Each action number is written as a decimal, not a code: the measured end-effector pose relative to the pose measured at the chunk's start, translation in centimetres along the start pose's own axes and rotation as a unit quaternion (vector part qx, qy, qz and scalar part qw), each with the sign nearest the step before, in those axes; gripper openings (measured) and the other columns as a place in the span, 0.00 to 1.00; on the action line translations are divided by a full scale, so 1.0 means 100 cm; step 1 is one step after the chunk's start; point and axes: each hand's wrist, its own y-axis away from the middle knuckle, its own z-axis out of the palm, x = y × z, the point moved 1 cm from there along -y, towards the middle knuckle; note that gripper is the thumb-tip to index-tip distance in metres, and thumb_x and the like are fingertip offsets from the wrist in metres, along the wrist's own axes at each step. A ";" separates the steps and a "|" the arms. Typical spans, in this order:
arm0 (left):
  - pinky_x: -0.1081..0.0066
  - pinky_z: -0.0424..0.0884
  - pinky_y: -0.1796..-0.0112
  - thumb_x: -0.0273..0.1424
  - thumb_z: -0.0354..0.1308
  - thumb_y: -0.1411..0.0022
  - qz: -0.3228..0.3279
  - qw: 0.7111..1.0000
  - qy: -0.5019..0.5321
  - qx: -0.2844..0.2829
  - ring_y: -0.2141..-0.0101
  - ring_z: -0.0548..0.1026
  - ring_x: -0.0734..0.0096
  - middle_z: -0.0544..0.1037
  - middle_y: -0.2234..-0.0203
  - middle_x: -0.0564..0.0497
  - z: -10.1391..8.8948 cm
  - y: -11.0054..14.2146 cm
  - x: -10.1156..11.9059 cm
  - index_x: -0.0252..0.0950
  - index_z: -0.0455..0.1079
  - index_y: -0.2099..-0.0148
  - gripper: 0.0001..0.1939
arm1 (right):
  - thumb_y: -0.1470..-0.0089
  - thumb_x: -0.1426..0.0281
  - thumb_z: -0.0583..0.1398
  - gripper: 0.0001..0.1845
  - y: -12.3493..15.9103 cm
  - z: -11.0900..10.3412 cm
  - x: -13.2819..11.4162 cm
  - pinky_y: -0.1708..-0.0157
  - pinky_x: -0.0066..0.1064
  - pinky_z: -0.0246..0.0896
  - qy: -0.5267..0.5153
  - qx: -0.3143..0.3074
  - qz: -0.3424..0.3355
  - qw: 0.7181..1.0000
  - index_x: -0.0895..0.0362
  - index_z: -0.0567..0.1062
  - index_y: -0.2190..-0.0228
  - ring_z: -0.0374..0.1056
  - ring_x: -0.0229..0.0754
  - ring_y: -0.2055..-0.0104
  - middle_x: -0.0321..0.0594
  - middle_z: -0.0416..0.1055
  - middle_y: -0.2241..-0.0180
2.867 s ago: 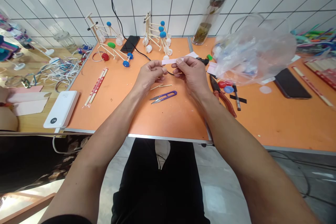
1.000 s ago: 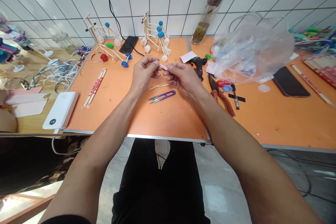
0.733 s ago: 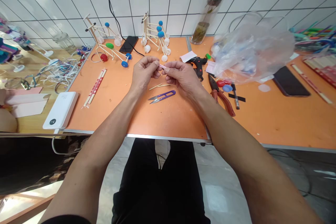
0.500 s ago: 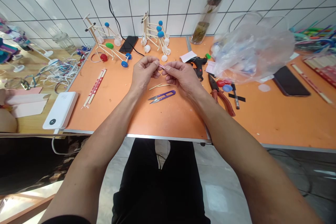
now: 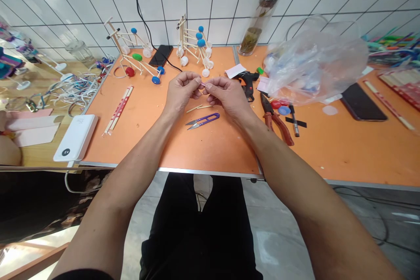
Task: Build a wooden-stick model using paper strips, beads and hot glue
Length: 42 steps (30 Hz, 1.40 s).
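Above the orange table, my left hand (image 5: 180, 91) and my right hand (image 5: 226, 95) meet, fingertips almost touching. Between them they pinch a small pink strip (image 5: 202, 84), perhaps paper; most of it is covered by fingers. Purple thread snips (image 5: 203, 120) lie just below the hands, blades toward the left. Short thin wooden sticks (image 5: 199, 108) rest on the table between hands and snips. Behind my hands stands a stick frame (image 5: 192, 43) with blue and white caps. Another stick frame (image 5: 134, 54) with red, green and blue caps stands to its left.
Right of my hands are a black glue gun (image 5: 248, 82), red-handled pliers (image 5: 278, 120), a marker (image 5: 294, 121) and a plastic bag (image 5: 318, 61). A tall glass bottle (image 5: 259, 22) stands by the tiled wall. Wrapped chopsticks (image 5: 118, 110) and a white power bank (image 5: 75, 138) lie left.
Both hands stay in nearly the same place. Their fingers shift slightly around the pink strip, and less of it shows now. The other things have not moved.
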 end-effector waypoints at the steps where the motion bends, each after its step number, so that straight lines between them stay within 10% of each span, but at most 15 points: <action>1: 0.77 0.77 0.71 0.35 0.80 0.34 -0.001 1.000 0.000 -0.001 0.75 0.80 0.77 0.87 0.70 0.54 0.000 0.000 0.000 0.40 0.78 0.61 0.13 | 0.45 0.53 0.86 0.24 0.000 0.000 0.000 0.70 0.25 0.74 0.001 0.000 -0.001 1.000 0.52 0.83 0.65 0.75 0.34 0.71 0.36 0.85 0.65; 23: 0.75 0.75 0.68 0.33 0.78 0.33 0.067 0.995 -0.067 -0.003 0.70 0.81 0.73 0.85 0.62 0.53 -0.008 -0.004 0.004 0.44 0.83 0.50 0.12 | 0.38 0.65 0.81 0.13 -0.002 -0.002 0.000 0.75 0.18 0.69 -0.076 0.001 0.067 0.995 0.53 0.84 0.66 0.72 0.30 0.74 0.35 0.85 0.69; 32: 0.74 0.77 0.65 0.28 0.80 0.37 0.080 0.992 -0.100 -0.020 0.68 0.82 0.72 0.86 0.65 0.52 -0.004 -0.003 0.004 0.40 0.83 0.60 0.09 | 0.38 0.65 0.81 0.12 -0.001 -0.003 0.002 0.77 0.17 0.69 -0.087 -0.023 0.094 0.992 0.54 0.85 0.63 0.73 0.30 0.74 0.36 0.86 0.67; 42: 0.77 0.75 0.72 0.29 0.79 0.39 -0.017 1.000 -0.005 0.006 0.77 0.77 0.77 0.82 0.75 0.55 -0.009 -0.010 -0.002 0.39 0.79 0.64 0.11 | 0.41 0.44 0.82 0.28 -0.006 -0.009 -0.005 0.74 0.22 0.72 -0.025 0.010 0.036 0.999 0.49 0.81 0.56 0.79 0.34 0.71 0.34 0.85 0.64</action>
